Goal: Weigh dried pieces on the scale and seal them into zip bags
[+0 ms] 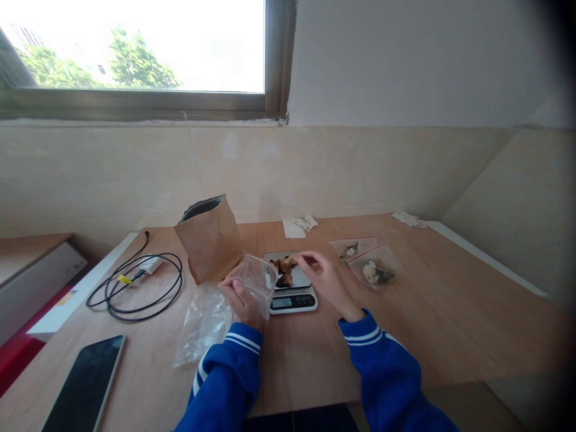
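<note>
My left hand (243,303) is closed on a clear zip bag (258,276), whose mouth gapes toward the digital scale (292,303). Brown, crinkled dried pieces (284,277) lie on the scale's plate; their exact kind is unclear. My right hand (326,276) reaches over the plate from the right, thumb and fingers pinched on one light-brown dried piece (293,260). The scale's display is lit, but its digits are too small to read. More flat clear bags (202,324) lie under and beside my left wrist.
An open brown paper pouch (211,240) stands behind my left hand. Two filled zip bags (373,267) lie right of the scale. To the left are a coiled black cable (121,315) with a white adapter (150,264) and a phone (85,384). Crumpled tissue (306,224) lies near the wall.
</note>
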### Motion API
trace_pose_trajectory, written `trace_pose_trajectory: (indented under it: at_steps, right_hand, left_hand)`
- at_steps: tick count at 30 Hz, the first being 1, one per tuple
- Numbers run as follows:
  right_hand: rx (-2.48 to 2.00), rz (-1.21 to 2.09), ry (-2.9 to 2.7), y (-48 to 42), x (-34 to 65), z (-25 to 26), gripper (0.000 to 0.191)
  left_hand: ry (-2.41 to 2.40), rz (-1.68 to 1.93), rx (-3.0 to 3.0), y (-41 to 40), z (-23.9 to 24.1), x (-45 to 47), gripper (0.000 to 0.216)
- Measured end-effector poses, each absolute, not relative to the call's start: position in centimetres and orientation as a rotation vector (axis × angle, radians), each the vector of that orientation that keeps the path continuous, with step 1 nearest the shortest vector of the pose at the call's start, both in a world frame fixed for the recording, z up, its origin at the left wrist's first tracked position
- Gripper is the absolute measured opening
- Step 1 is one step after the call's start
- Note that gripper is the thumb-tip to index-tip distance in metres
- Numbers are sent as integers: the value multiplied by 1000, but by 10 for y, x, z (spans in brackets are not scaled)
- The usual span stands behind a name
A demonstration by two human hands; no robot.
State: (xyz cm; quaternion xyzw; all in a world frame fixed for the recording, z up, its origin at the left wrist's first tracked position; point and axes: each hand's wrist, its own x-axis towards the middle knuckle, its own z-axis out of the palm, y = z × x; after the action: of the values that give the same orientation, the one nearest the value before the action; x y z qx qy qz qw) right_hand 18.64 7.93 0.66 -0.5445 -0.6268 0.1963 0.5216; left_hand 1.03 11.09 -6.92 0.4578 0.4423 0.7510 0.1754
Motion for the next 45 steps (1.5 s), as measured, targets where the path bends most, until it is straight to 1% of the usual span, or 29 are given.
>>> trace_pose_trajectory:
  at_steps: [3, 6, 9, 13, 18, 21, 23, 27, 32, 37, 41, 45]
  right_hand:
    - [-1217, 561, -1625, 82, 166, 33, 33]
    - [-1226, 496, -1733, 86, 155, 39, 31]
    - [-1251, 452, -1720, 88, 158, 24, 28]
    - [-1312, 365, -1806, 87, 170, -12, 22]
    - [-1393, 250, -2028, 84, 173, -42, 24]
    - [-1408, 217, -2045, 84, 173, -43, 15]
    - [-1398, 220, -2023, 83, 174, -40, 11]
    - [-1384, 251, -1907, 75, 178, -22, 9]
    - [-1313, 311, -1729, 63, 174, 22, 10]
    - [-1188, 482, -1855, 58, 158, 59, 17]
    - [-1124, 570, -1950, 63, 146, 66, 23]
    - [-1127, 547, -2038, 69, 142, 64, 25]
  left_hand:
    - [1268, 2183, 1289, 109, -66, 13, 21]
    - [1245, 2198, 1304, 108, -62, 14, 20]
    - [1291, 2236, 1251, 108, -62, 13, 21]
    - [1390, 2232, 1215, 108, -64, 11, 22]
    - [1221, 2261, 1224, 106, -60, 13, 19]
    - [1163, 2261, 1210, 105, -57, 15, 17]
    - [1162, 2252, 1203, 105, -57, 14, 17]
    - [1167, 2277, 1207, 106, -59, 13, 17]
    - [1148, 2251, 1283, 107, -63, 13, 16]
    - [1088, 2265, 1352, 109, -67, 13, 13]
    - [1048, 2277, 1385, 109, -67, 12, 13]
    - [1033, 2292, 1405, 108, -67, 12, 14]
